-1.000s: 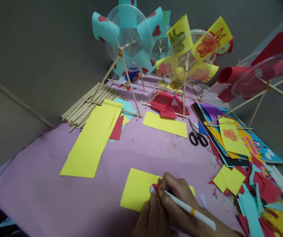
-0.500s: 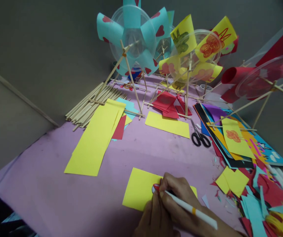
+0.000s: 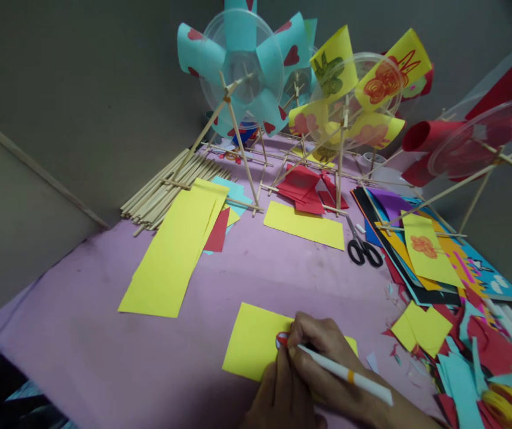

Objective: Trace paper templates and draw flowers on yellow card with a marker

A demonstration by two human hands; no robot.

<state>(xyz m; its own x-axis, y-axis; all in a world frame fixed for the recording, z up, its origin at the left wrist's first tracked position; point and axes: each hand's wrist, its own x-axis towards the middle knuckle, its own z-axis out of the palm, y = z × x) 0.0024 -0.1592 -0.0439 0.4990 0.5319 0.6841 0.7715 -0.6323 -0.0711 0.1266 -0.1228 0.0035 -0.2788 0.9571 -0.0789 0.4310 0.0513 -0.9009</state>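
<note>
A yellow paper piece (image 3: 253, 342) lies on the purple-covered table near its front edge. My right hand (image 3: 327, 357) grips a white marker with an orange band (image 3: 354, 376), its tip hidden by the fingers over the paper. Beside the fingertips shows a small red and white drawing with a dark outline (image 3: 281, 339). My left hand (image 3: 282, 393) lies flat on the lower part of the same paper, fingers stretched forward and touching the right hand; it holds nothing visible.
Yellow strips (image 3: 175, 256) and wooden sticks (image 3: 161, 190) lie left. Scissors (image 3: 363, 250) rest right of another yellow strip (image 3: 304, 225). Paper scraps (image 3: 461, 369) and coloured sheets (image 3: 438, 292) crowd the right. Pinwheels on stick stands (image 3: 242, 65) line the back.
The view has shifted very slightly. Both hands stay at the paper, and slightly more of the small drawing's red and white area shows beside the right fingertips.
</note>
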